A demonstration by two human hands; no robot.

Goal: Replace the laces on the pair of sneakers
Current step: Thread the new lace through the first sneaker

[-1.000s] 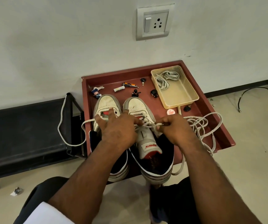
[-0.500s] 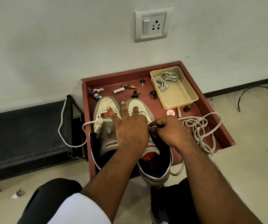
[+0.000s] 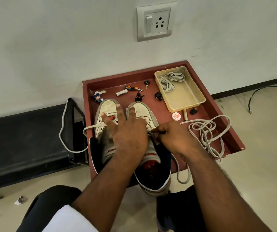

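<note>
Two white sneakers stand side by side in a red-brown tray (image 3: 231,136), toes toward the wall: the left sneaker (image 3: 106,108) and the right sneaker (image 3: 142,108). My left hand (image 3: 126,131) lies flat over both, fingers spread and straight, pressing them down. My right hand (image 3: 172,138) pinches a lace at the right sneaker's eyelets. A loose grey-white lace (image 3: 206,131) lies coiled in the tray to the right and trails over its front edge. Another lace (image 3: 64,124) runs from the left sneaker out over the tray's left side.
A beige plastic bin (image 3: 189,101) at the tray's back right holds a bundle of laces (image 3: 171,80). Small items lie along the tray's back: keys, a battery, a figurine, a round badge. A black bench (image 3: 25,136) stands left; the wall and its socket are behind.
My left hand has opened from gripping the lace and moved forward to lie flat on both sneakers. My right hand stays at the right sneaker's eyelets, shifted slightly left.
</note>
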